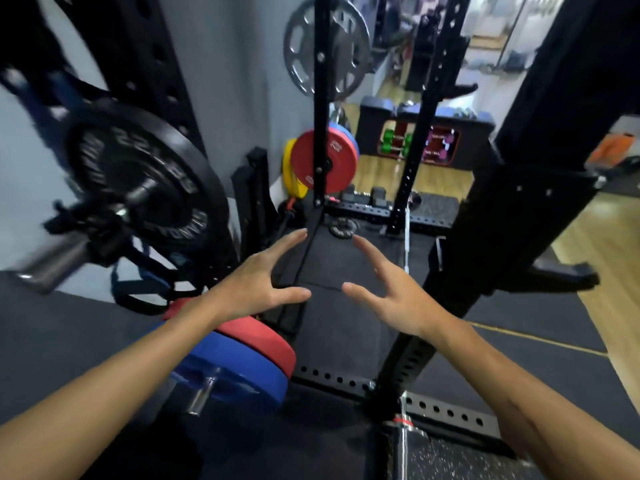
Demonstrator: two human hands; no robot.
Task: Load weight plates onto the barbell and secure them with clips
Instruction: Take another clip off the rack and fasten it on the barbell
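1. Head view: both hands are held out in front with nothing in them. The left hand (pixel 258 289) has its fingers (pixel 287 239) spread and straight, released; the right hand (pixel 391 296) mirrors it, fingers spread and empty, palms facing each other.
2. The task's things lie to the left. A black plate (pixel 145 178) already sits on a sleeve of the barbell (pixel 52 265), with what looks like a clip (pixel 86 216) just outside it; motion blur hides whether it is fully seated.
3. Lower, a blue plate (pixel 228 372) and a red plate (pixel 263 341) sit together on a chrome peg (pixel 202 396), under the left forearm.
4. More plates hang on the rack (pixel 320 98) further away: a red disc (pixel 329 161) and a grey plate (pixel 325 46) above it.
5. Judged step: reaching for the next plate. To do it well, grip the rim at opposite sides with both hands, keep it square to the sleeve, slide it flush against the black plate, then refit the clip tight.
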